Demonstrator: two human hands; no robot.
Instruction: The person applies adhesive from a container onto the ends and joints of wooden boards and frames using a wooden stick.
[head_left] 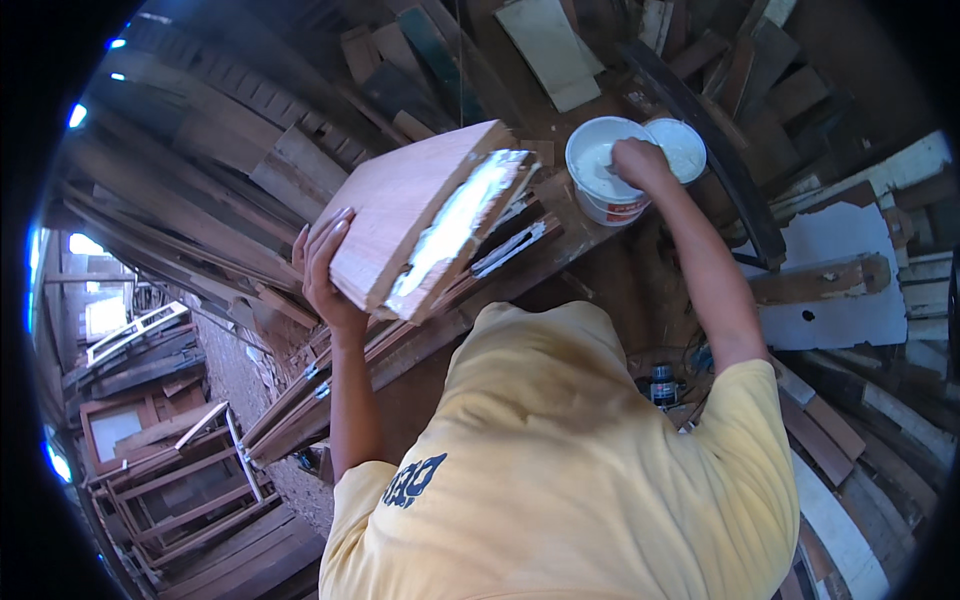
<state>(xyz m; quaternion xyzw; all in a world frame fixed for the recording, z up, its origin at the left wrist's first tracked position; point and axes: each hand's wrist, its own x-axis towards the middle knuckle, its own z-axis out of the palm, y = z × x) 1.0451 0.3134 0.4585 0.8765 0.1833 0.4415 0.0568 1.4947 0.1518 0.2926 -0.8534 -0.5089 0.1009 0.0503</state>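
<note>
My left hand [322, 262] is closed on the left edge of a light reddish wooden board [415, 205], held up at a tilt. A thick layer of white paste [450, 232] coats the board's right-hand side, next to a narrower brown wooden edge [480, 240]. My right hand [638, 162] is curled over the right rim of a white plastic bucket [610, 210] that holds white paste. Its fingertips, and anything in them, are hidden. Beside the bucket is a round white lid or second tub [687, 148], partly behind my right wrist.
Beneath the board, long planks [400, 350] run diagonally, some smeared white. A dark curved wooden piece [715, 150] lies right of the bucket. Wood offcuts and a white sheet [850, 250] lie farther right. Near my right elbow stands a small dark bottle-like object [662, 385]. Frames [175, 480] are piled left.
</note>
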